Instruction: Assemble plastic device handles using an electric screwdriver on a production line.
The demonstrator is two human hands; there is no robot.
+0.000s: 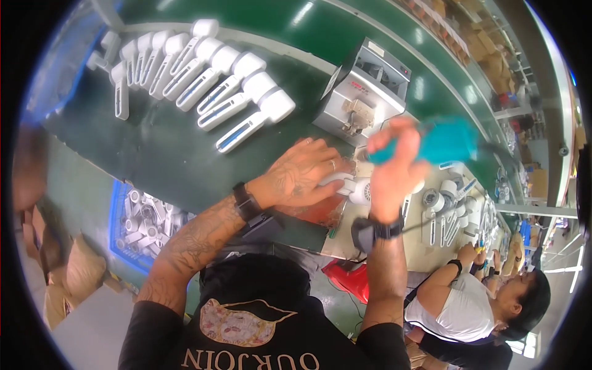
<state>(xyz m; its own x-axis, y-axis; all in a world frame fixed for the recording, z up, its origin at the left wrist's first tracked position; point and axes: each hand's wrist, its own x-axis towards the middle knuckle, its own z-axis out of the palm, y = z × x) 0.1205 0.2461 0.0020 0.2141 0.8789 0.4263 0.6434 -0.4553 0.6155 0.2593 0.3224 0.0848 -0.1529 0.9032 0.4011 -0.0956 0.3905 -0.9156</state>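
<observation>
My left hand [302,176] is closed on a white plastic part [356,190], a handheld device with a vented round end, which it steadies on the bench. In my right hand [394,172] is a teal electric screwdriver [444,142], held sideways just above that part. The screwdriver and right hand are smeared by motion. Whether the tip touches the part cannot be made out. Just behind both hands stands a grey metal screw feeder [364,92].
Several white handheld devices [240,129] lie in a row at the back left. More white units [453,206] lie to the right. A blue crate [117,228] of white parts stands below the bench at left. A co-worker [468,302] sits at the right.
</observation>
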